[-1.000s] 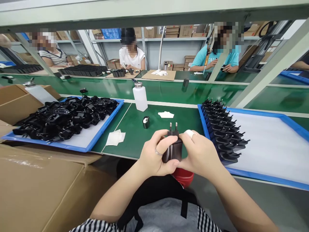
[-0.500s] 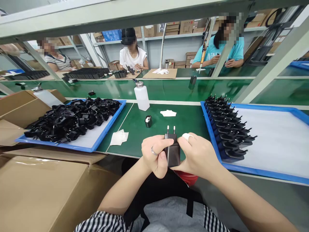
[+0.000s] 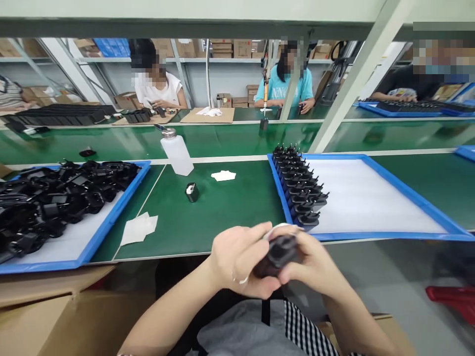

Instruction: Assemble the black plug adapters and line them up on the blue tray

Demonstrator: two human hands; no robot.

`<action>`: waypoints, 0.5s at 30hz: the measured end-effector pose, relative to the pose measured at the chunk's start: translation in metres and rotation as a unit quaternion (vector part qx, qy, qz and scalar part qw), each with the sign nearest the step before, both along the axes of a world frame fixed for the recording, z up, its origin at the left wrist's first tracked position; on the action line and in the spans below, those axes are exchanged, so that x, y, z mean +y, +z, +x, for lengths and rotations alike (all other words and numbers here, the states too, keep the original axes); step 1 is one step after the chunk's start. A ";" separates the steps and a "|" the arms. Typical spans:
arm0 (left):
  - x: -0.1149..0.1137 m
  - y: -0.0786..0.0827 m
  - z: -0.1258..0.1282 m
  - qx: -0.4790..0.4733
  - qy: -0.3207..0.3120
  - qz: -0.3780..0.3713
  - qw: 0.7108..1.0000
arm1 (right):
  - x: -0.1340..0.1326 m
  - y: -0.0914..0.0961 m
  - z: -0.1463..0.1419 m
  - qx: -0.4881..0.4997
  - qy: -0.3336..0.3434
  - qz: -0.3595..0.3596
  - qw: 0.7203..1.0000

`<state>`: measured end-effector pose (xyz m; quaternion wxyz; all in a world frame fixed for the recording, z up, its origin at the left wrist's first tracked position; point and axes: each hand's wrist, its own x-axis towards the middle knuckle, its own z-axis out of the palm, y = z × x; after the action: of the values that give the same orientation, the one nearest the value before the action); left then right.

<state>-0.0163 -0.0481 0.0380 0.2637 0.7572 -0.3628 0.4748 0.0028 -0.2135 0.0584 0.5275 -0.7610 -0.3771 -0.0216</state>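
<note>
Between my two hands is a black plug adapter (image 3: 276, 257), blurred by motion, held above my lap at the bench's front edge. My left hand (image 3: 239, 259), a ring on one finger, wraps its left side. Fingers of my right hand (image 3: 315, 259) grip its right side, with something white at a fingertip. Ahead to the right, a blue-rimmed tray (image 3: 401, 236) carries rows of upright black plug adapters (image 3: 299, 185). To the left, another blue-rimmed tray (image 3: 107, 225) bears a heap of loose black parts (image 3: 67, 198).
On the green bench (image 3: 237, 207) stand a white pump bottle (image 3: 177, 153) and a small black container (image 3: 192, 192). White wipes (image 3: 139, 228) and another white piece (image 3: 223, 175) lie nearby. Cardboard boxes (image 3: 92, 316) are at lower left. Several co-workers sit across, behind a metal frame post (image 3: 356, 84).
My view has swung to the right. The plug adapter has been turned so its pins no longer show upright, and my left hand's fingers now reach over it.
</note>
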 end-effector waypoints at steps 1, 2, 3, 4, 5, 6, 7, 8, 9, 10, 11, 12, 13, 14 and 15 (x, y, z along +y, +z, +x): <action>0.002 0.001 0.002 0.040 0.021 -0.011 0.999 | -0.016 -0.001 0.002 -0.013 -0.080 0.012 0.997; 0.008 0.002 0.005 0.088 0.069 -0.028 0.993 | -0.033 -0.002 0.005 -0.019 -0.174 0.012 0.984; 0.018 0.004 0.008 0.143 0.138 -0.050 0.979 | -0.051 -0.004 0.011 -0.009 -0.276 0.005 0.961; 0.032 0.005 0.012 0.204 0.214 -0.072 0.953 | -0.069 -0.005 0.018 0.023 -0.356 -0.010 0.934; 0.048 0.005 0.017 0.268 0.287 -0.091 0.915 | -0.085 -0.007 0.027 0.056 -0.416 -0.041 0.907; 0.066 0.005 0.021 0.332 0.345 -0.100 0.872 | -0.098 -0.009 0.037 0.082 -0.443 -0.072 0.890; 0.083 0.003 0.026 0.391 0.383 -0.101 0.831 | -0.106 -0.012 0.047 0.111 -0.447 -0.103 0.882; 0.100 0.000 0.030 0.441 0.406 -0.096 0.795 | -0.111 -0.015 0.057 0.134 -0.439 -0.134 0.878; 0.114 -0.004 0.034 0.485 0.415 -0.089 0.765 | -0.111 -0.018 0.066 0.155 -0.420 -0.156 0.881; 0.126 -0.008 0.038 0.522 0.413 -0.084 0.742 | -0.108 -0.022 0.073 0.174 -0.400 -0.168 0.884; 0.134 -0.013 0.042 0.551 0.408 -0.079 0.724 | -0.103 -0.026 0.078 0.186 -0.391 -0.173 0.885; 0.139 -0.018 0.046 0.573 0.401 -0.077 0.711 | -0.098 -0.030 0.082 0.192 -0.388 -0.171 0.885; 0.142 -0.022 0.051 0.587 0.396 -0.078 0.702 | -0.094 -0.034 0.084 0.195 -0.393 -0.168 0.883; 0.143 -0.026 0.056 0.594 0.395 -0.082 0.696 | -0.091 -0.039 0.086 0.192 -0.405 -0.162 0.879; 0.142 -0.029 0.061 0.595 0.395 -0.091 0.695 | -0.091 -0.043 0.087 0.188 -0.413 -0.157 0.877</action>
<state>0.0451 0.0943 0.0095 0.2802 0.9276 0.2467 0.0165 0.0897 -0.3041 0.0153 0.4053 -0.9101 0.0788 -0.0344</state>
